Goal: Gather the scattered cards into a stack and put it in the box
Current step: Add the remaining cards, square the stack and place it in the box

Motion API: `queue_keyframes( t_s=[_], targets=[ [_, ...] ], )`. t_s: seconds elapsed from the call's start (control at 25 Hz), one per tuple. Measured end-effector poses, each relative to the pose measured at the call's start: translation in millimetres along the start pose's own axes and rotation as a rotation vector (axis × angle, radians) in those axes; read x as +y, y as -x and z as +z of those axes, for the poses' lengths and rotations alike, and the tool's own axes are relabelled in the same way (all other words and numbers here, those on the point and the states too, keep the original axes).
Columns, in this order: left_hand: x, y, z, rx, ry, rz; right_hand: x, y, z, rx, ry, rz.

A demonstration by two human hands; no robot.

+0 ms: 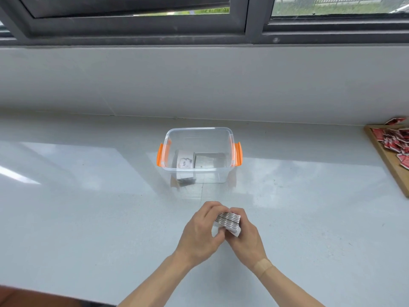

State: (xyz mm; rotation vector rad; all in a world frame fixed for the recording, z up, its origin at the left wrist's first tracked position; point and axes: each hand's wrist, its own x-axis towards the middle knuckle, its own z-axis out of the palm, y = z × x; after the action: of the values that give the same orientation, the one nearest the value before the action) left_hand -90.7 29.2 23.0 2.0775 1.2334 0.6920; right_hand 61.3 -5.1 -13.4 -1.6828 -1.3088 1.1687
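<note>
Right now both hands meet low in the middle of the view, over the pale glossy counter (88, 218), w/ a stack of cards (228, 221) held between them. Left hand (202, 231) comes in from the lower left, fingers curled over the far-left side of the stack, thumb tucked at the near edge, so it's clamped on the cards. Right hand (247, 237) comes in from the lower right, fingers wrapped round the right side & also closed on the stack. Stack sits tilted, its striped dark/white edges facing up toward the camera, a white card face showing at the near right corner. A tan plaster (262, 265) lies across the right wrist.

Clear plastic box (199, 129) w/ orange latches (159, 155) on both short sides stands on the counter beyond the hands, apart from them, lid off. Inside, at the bottom left, a card w/ the word "love" (185, 162) lies face up on what looks like a small pile; can't tell how many are under it. Rest of the box floor shows only reflections.

Far right edge: a wooden tray (386, 160) holding a heap of red & white packets (396, 140), well apart from box & hands. Behind the counter runs a grey wall ledge, then a dark-framed window (137, 25)
</note>
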Motion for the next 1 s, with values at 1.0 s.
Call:
queue_keyframes(
  t_s=[1.0],
  targets=[
    [-7.9, 22.5, 29.0, -0.178, -0.506, 0.192, 5.2, 1.2, -3.1, -0.03, 0.112, 0.071]
  ],
)
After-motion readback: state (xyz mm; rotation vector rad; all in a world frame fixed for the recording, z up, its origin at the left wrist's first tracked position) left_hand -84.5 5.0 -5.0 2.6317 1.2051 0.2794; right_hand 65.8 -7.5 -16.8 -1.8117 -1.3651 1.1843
